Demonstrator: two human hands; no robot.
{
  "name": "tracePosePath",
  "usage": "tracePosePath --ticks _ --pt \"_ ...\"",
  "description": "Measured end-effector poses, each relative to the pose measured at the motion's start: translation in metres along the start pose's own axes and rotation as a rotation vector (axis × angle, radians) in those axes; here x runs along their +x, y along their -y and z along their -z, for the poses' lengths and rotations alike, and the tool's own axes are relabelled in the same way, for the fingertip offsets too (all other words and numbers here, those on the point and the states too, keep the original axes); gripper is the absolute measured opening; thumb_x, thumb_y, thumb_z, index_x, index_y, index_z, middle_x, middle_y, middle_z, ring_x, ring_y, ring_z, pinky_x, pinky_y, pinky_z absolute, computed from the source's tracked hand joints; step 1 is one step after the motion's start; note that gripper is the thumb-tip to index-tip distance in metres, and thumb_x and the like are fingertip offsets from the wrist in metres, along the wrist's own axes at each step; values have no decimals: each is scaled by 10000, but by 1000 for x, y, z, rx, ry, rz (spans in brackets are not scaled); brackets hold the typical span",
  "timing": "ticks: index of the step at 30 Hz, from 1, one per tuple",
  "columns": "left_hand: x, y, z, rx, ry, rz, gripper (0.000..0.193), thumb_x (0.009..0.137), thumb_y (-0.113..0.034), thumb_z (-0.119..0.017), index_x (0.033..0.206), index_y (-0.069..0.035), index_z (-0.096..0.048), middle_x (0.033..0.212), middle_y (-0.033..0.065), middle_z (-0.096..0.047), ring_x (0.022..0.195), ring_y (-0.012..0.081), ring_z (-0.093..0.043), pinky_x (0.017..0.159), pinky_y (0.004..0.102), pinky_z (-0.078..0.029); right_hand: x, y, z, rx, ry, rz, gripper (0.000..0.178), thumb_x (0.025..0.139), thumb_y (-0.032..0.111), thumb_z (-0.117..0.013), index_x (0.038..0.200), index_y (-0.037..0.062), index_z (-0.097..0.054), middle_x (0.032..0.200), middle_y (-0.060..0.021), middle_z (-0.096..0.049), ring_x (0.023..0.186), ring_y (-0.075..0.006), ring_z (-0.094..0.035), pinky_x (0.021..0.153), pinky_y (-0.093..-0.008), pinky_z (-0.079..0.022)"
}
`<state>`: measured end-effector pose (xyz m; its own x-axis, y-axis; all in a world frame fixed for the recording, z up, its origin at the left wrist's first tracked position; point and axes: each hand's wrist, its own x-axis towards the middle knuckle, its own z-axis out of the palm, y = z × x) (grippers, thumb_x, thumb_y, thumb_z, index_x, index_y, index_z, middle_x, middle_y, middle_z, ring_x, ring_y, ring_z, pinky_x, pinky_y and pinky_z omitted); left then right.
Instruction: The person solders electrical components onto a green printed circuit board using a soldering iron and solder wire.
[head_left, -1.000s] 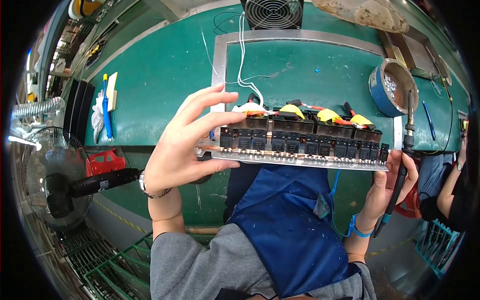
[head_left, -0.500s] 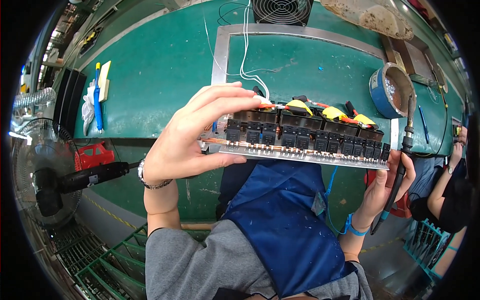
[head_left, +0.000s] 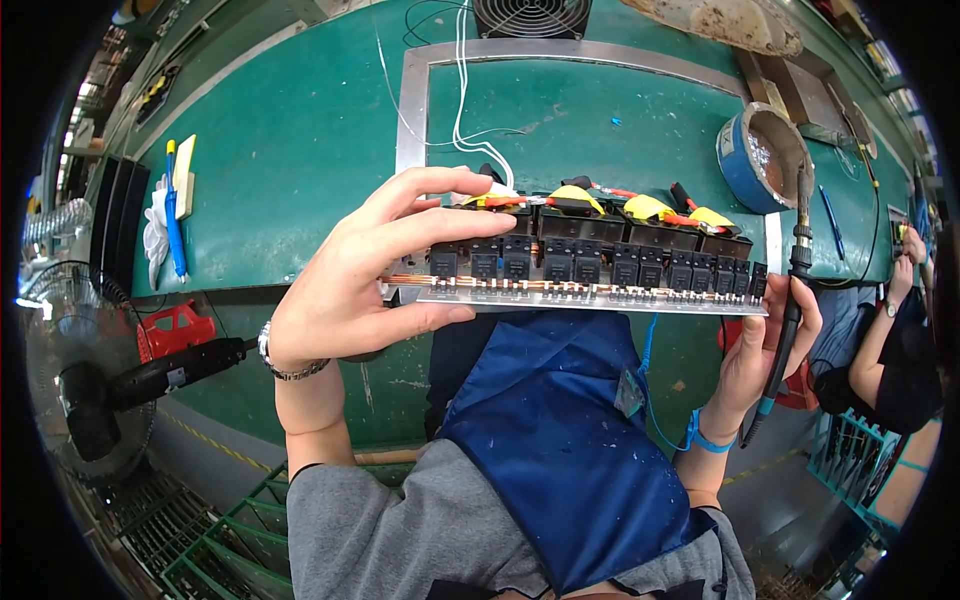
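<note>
The left hand [head_left: 345,275] grips one end of a circuit board assembly [head_left: 590,265], which is held at the near edge of the surface [head_left: 290,170]; the right hand [head_left: 750,365] holds the other end and a soldering iron [head_left: 787,335]

Head-worn fisheye, close, looking down

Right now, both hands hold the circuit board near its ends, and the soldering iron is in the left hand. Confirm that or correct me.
Wrong hand: the head view shows the soldering iron in the right hand, not the left hand. Both hands do hold the circuit board near its ends.
</note>
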<state>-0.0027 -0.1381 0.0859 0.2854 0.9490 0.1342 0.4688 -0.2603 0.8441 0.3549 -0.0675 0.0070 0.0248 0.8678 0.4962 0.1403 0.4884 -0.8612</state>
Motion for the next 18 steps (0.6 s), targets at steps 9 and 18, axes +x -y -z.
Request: tracePosePath --ticks 9,18 --pt "6 -9 3 44 26 -8 600 678 -34 -757 1261 -17 -617 1355 190 -483 1239 326 -521 1026 418 -430 3 2 -3 84 18 -48 627 803 180 -806 1296 21 -452 1192 -117 -567 1019 -174 -603 916 -314 -517" --pt "7 -8 3 74 38 31 611 685 -147 -755 1264 -11 -613 1355 205 -483 1252 347 -500 1042 430 -396 6 1 -1 121 19 -73 626 778 160 -823 1278 21 -474 1169 -113 -563 988 -167 -612 904 -310 -532"
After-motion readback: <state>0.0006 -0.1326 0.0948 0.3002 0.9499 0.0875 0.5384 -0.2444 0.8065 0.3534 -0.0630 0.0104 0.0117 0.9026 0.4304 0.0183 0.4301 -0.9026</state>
